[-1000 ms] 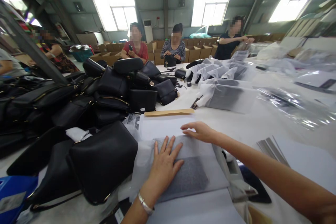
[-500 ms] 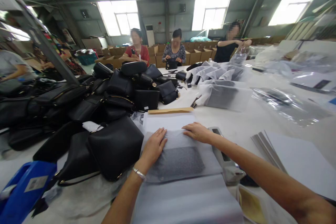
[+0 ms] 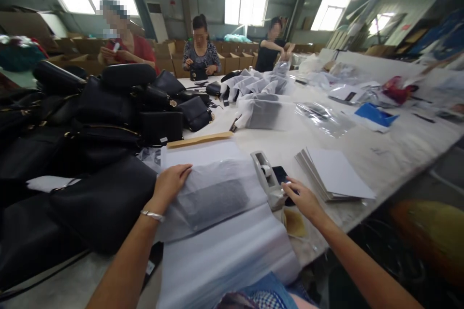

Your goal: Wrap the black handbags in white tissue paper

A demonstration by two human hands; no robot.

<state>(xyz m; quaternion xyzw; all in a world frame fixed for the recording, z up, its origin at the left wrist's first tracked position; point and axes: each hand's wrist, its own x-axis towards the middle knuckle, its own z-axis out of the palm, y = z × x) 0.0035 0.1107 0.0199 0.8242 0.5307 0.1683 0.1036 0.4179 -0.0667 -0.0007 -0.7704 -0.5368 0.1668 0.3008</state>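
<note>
- white tissue paper (image 3: 224, 244): laid on tabletop (image 3: 261, 137), thin, creased, translucent
- dark rectangular item (image 3: 217, 199): covered by the paper, flat; long axis left-right, right end angled slightly away
- grey tape dispenser (image 3: 271, 193): set right of paper, lengthwise front-to-back
- left hand (image 3: 171, 182): laid on paper's left part, fingers together; pinch can't be told
- right hand (image 3: 304, 196): held beside dispenser, fingers bent; grip can't be told

Just beyond the tape dispenser (image 3: 268, 180), bare white tabletop (image 3: 268, 141) leaves passage; black handbags (image 3: 105, 147) block well left of it, stacked white boards (image 3: 337, 173) right.
</note>
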